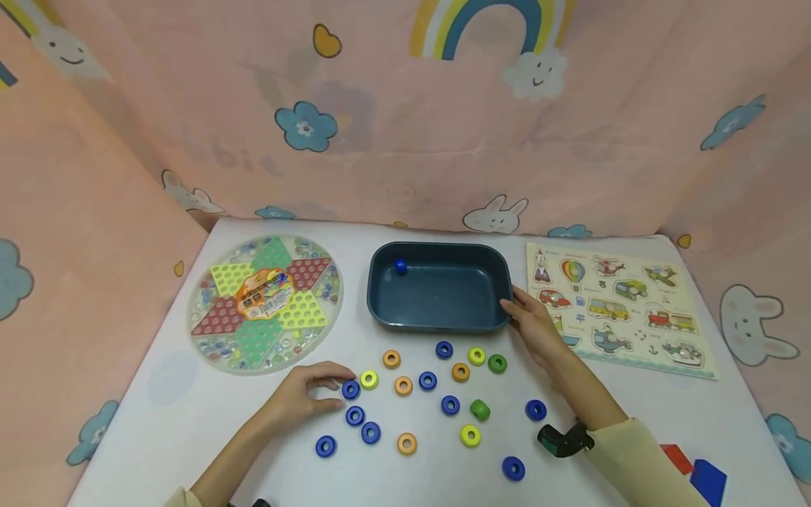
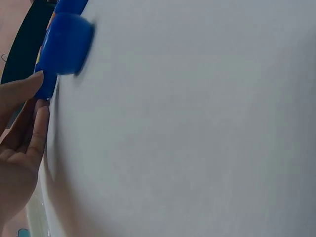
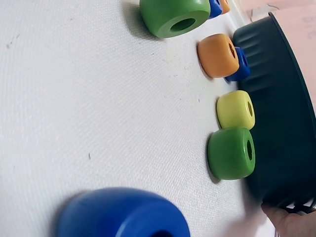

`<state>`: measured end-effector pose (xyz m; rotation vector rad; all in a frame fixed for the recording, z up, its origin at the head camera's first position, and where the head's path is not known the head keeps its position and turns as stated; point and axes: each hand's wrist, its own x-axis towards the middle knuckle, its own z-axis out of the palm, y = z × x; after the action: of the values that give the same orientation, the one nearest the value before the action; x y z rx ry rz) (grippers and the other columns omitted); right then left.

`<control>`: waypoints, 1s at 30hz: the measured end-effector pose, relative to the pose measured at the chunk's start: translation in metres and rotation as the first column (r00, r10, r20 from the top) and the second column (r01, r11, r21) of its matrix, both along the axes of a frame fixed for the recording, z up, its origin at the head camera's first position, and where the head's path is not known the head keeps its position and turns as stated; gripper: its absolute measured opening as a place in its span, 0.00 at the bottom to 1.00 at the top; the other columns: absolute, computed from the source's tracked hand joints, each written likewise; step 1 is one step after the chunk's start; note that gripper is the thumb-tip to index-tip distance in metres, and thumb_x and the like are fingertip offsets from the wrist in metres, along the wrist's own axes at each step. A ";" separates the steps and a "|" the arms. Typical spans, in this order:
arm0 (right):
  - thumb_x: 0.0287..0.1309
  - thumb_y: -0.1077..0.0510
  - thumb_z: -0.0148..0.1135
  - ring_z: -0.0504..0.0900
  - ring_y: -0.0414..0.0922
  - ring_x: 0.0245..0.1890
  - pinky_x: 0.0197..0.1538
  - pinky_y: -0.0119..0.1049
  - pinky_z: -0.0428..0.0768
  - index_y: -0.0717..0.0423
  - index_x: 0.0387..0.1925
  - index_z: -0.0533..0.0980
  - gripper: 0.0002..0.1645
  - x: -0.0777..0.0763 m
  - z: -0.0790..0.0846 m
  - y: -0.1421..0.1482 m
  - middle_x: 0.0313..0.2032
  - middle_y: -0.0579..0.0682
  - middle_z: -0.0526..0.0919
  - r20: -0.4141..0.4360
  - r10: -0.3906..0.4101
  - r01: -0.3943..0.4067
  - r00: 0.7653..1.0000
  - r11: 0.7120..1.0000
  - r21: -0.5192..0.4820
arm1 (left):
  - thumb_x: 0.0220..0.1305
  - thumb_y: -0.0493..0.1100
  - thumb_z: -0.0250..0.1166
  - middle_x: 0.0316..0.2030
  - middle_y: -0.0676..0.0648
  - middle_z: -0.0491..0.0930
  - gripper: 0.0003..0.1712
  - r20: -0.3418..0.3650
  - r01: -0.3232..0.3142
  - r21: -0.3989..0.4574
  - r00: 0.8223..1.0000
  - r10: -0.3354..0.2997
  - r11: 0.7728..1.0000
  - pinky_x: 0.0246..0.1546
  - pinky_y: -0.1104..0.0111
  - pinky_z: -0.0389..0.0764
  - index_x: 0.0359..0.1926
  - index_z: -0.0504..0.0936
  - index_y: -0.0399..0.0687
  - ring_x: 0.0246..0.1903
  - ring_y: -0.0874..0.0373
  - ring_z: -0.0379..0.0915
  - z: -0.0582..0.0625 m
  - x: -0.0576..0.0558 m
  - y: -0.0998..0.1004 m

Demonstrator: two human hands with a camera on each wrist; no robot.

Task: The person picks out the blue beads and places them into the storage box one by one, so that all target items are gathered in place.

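Far L: round, clear plastic game board w/ multicoloured star (image 1: 258, 341), near L edge of white surface (image 1: 166, 419); gap btwn it & tray. L hand (image 1: 298, 398) low, fingers pinching blue ring-shaped bead (image 1: 350, 381), just beside a yellow one. Ctr: dark teal rect. tray (image 1: 443, 297), one blue bead (image 1: 400, 267) in its far L corner; loose blue/yellow/orange/green beads (image 1: 480, 410) spread in front. R hand (image 1: 537, 329), forearm slanting up, fingers gripping tray's R end. Far R: cream rect. picture board (image 1: 643, 346), near surface's R edge.
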<state>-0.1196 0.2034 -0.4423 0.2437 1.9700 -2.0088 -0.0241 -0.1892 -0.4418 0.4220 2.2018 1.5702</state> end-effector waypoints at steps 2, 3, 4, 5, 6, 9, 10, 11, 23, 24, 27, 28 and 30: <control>0.69 0.60 0.44 0.52 0.49 0.67 0.66 0.43 0.57 0.63 0.70 0.44 0.34 0.000 0.000 0.000 0.69 0.58 0.49 -0.008 0.001 -0.001 1.000 1.000 -0.008 | 0.46 0.28 0.70 0.46 0.42 0.78 0.24 -0.040 -0.024 -0.026 0.999 0.023 0.999 0.46 0.61 0.77 0.49 0.78 0.35 0.45 0.47 0.74 0.003 0.004 0.004; 0.69 0.60 0.44 0.51 0.49 0.67 0.66 0.43 0.57 0.63 0.70 0.44 0.34 0.000 0.000 0.000 0.69 0.58 0.49 -0.009 0.000 -0.001 1.000 1.000 -0.009 | 0.46 0.28 0.70 0.45 0.42 0.79 0.24 -0.058 -0.042 -0.038 0.998 0.039 0.998 0.45 0.61 0.77 0.48 0.79 0.36 0.44 0.47 0.75 0.003 0.005 0.005; 0.69 0.60 0.44 0.52 0.49 0.67 0.66 0.43 0.57 0.63 0.70 0.44 0.34 0.000 0.000 0.000 0.69 0.58 0.49 -0.008 -0.001 0.001 1.000 1.000 -0.011 | 0.45 0.28 0.71 0.44 0.43 0.79 0.24 -0.070 -0.062 -0.047 0.996 0.058 0.997 0.44 0.62 0.78 0.47 0.79 0.36 0.43 0.48 0.75 0.003 0.006 0.007; 0.69 0.60 0.44 0.52 0.49 0.67 0.66 0.43 0.57 0.63 0.70 0.44 0.34 0.001 0.000 0.000 0.69 0.58 0.49 -0.007 -0.003 0.003 1.000 1.000 -0.013 | 0.45 0.29 0.72 0.43 0.44 0.80 0.24 -0.081 -0.080 -0.059 0.994 0.075 0.995 0.43 0.62 0.78 0.47 0.80 0.37 0.42 0.49 0.75 0.002 0.007 0.008; 0.69 0.60 0.44 0.52 0.48 0.67 0.66 0.43 0.57 0.63 0.70 0.44 0.34 0.001 0.000 0.000 0.69 0.58 0.49 -0.005 -0.003 0.003 1.000 1.000 -0.014 | 0.44 0.30 0.72 0.42 0.45 0.80 0.24 -0.091 -0.098 -0.065 0.992 0.092 0.993 0.41 0.63 0.78 0.46 0.80 0.38 0.41 0.49 0.75 0.000 0.007 0.009; 0.69 0.60 0.44 0.52 0.48 0.67 0.66 0.43 0.57 0.63 0.70 0.45 0.33 0.001 -0.001 0.000 0.69 0.57 0.49 -0.001 -0.005 0.005 1.000 1.000 -0.020 | 0.42 0.34 0.74 0.41 0.49 0.80 0.24 -0.091 -0.142 -0.060 0.986 0.137 0.988 0.40 0.65 0.78 0.45 0.82 0.43 0.38 0.53 0.76 -0.010 0.008 0.007; 0.69 0.61 0.44 0.52 0.48 0.67 0.66 0.43 0.57 0.63 0.70 0.45 0.33 0.001 -0.001 0.000 0.69 0.57 0.49 -0.002 -0.005 0.005 1.000 1.000 -0.025 | 0.42 0.35 0.75 0.41 0.50 0.80 0.23 -0.087 -0.150 -0.045 0.986 0.146 0.988 0.39 0.65 0.78 0.45 0.82 0.43 0.38 0.53 0.76 -0.014 0.008 0.006; 0.69 0.61 0.44 0.52 0.48 0.67 0.66 0.43 0.57 0.63 0.70 0.45 0.33 0.001 -0.001 0.000 0.69 0.58 0.49 -0.004 -0.007 0.006 1.000 1.000 -0.027 | 0.42 0.36 0.75 0.41 0.50 0.80 0.23 -0.075 -0.159 -0.029 0.985 0.157 0.987 0.39 0.66 0.79 0.44 0.82 0.44 0.38 0.54 0.76 -0.018 0.008 0.004; 0.69 0.61 0.44 0.52 0.48 0.67 0.66 0.43 0.57 0.63 0.70 0.45 0.33 0.001 0.001 -0.001 0.69 0.58 0.50 -0.001 -0.016 0.016 1.000 1.000 -0.028 | 0.49 0.27 0.69 0.44 0.37 0.76 0.21 -0.123 -0.108 0.216 0.983 0.136 0.970 0.43 0.56 0.78 0.47 0.77 0.29 0.41 0.46 0.76 0.037 -0.032 0.021; 0.69 0.61 0.44 0.52 0.48 0.67 0.66 0.43 0.57 0.63 0.70 0.45 0.33 0.001 0.001 -0.001 0.69 0.58 0.49 0.001 -0.016 0.016 1.000 0.999 -0.029 | 0.49 0.26 0.68 0.44 0.36 0.77 0.20 -0.141 -0.108 0.217 0.980 0.141 0.970 0.43 0.56 0.78 0.46 0.77 0.28 0.41 0.45 0.76 0.045 -0.039 0.026; 0.69 0.61 0.44 0.52 0.48 0.67 0.66 0.43 0.56 0.63 0.70 0.45 0.33 0.001 0.001 -0.001 0.69 0.58 0.49 0.011 -0.017 0.017 1.000 1.000 -0.022 | 0.49 0.26 0.68 0.43 0.36 0.78 0.20 -0.166 -0.121 0.236 0.973 0.163 0.964 0.41 0.60 0.80 0.46 0.77 0.28 0.40 0.42 0.76 0.051 -0.063 0.039; 0.69 0.61 0.44 0.52 0.49 0.67 0.66 0.43 0.56 0.63 0.70 0.45 0.33 0.001 0.001 -0.001 0.69 0.58 0.49 0.015 -0.018 0.018 1.000 1.000 -0.023 | 0.49 0.27 0.69 0.43 0.37 0.79 0.20 -0.162 -0.132 0.232 0.972 0.172 0.964 0.41 0.61 0.80 0.46 0.78 0.29 0.40 0.41 0.76 0.050 -0.072 0.042; 0.69 0.61 0.44 0.52 0.49 0.67 0.66 0.44 0.57 0.63 0.70 0.45 0.33 0.001 0.000 -0.002 0.69 0.58 0.49 0.016 -0.017 0.017 1.000 0.999 -0.027 | 0.50 0.30 0.69 0.43 0.38 0.79 0.20 -0.155 -0.151 0.225 0.970 0.188 0.963 0.39 0.64 0.81 0.46 0.79 0.31 0.41 0.41 0.76 0.047 -0.089 0.048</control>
<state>-0.1183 0.2015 -0.4422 0.2703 1.9359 -2.0368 -0.1129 -0.1407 -0.3945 0.4585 2.2588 1.9382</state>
